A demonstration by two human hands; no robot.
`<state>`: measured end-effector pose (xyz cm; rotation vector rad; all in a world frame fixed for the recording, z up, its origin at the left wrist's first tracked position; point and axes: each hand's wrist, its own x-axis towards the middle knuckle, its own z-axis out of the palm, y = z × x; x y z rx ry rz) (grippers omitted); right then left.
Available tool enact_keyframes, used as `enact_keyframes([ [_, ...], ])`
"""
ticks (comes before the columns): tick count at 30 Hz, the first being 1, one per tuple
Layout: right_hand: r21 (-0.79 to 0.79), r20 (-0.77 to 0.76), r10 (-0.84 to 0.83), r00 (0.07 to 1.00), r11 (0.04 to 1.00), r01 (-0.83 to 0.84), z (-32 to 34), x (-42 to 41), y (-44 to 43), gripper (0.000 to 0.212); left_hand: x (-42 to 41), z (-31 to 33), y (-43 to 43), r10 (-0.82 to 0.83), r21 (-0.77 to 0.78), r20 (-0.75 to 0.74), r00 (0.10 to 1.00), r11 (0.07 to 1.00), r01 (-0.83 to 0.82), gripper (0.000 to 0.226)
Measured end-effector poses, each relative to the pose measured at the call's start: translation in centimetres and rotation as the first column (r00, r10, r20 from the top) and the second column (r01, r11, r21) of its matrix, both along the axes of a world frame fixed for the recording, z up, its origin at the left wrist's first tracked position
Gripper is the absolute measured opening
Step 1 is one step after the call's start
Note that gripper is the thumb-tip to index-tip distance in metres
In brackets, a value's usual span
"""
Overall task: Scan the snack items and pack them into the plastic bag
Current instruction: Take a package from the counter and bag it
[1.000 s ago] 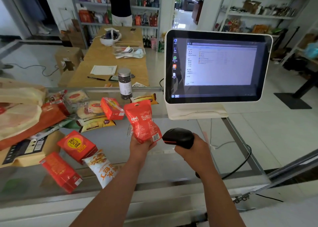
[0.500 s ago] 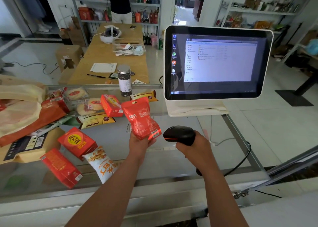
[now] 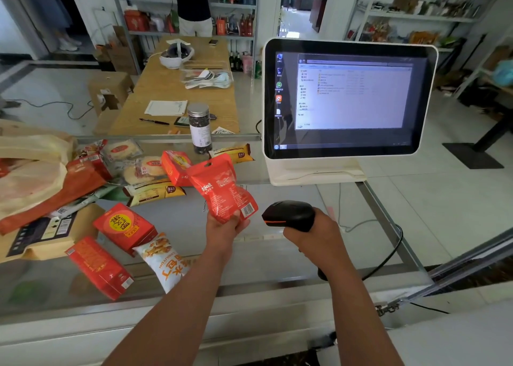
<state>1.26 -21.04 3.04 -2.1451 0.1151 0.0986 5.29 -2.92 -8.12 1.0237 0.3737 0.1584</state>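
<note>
My left hand [image 3: 226, 228] grips the bottom of a red snack pouch [image 3: 222, 188], held upright above the glass counter [image 3: 277, 257], its barcode at the lower right corner. My right hand [image 3: 313, 233] grips a black barcode scanner [image 3: 288, 214], whose nose points left at the pouch, a short gap away. More snacks lie on the counter to the left: a red box with a yellow circle [image 3: 125, 226], a long red box [image 3: 100, 267], a white and orange bag [image 3: 166, 260], and several wrapped cakes and bars [image 3: 144, 171]. A pale plastic bag with a red handle [image 3: 33, 182] lies at the far left.
A white point-of-sale screen [image 3: 349, 99] stands at the counter's back right. A clear jar with a silver lid [image 3: 199, 128] stands behind the snacks. The scanner's black cable [image 3: 388, 257] trails off to the right. A brown paper bag [image 3: 50, 235] lies at the left front.
Both hands hold nearly the same pose. The pouch has tilted slightly and the scanner stays close to its barcode corner.
</note>
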Motion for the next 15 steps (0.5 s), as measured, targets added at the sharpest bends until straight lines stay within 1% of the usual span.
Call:
enact_keyframes([
  [8,-0.015,-0.018,0.01,1.0,1.0,-0.01,0.13,-0.13,0.14,0.04,0.02,0.0,-0.04,0.018,-0.024,-0.029,0.999,1.0,-0.019,0.057],
  [12,-0.019,-0.021,0.009,1.0,1.0,-0.009,0.17,-0.12,0.17,0.038,-0.16,0.37,-0.04,0.009,-0.031,-0.023,1.0,0.999,-0.01,0.052],
  [15,-0.013,-0.02,0.01,1.0,1.0,-0.01,0.28,-0.14,0.12,0.038,-0.13,0.46,-0.03,0.016,-0.037,-0.048,0.999,0.999,-0.018,0.049],
])
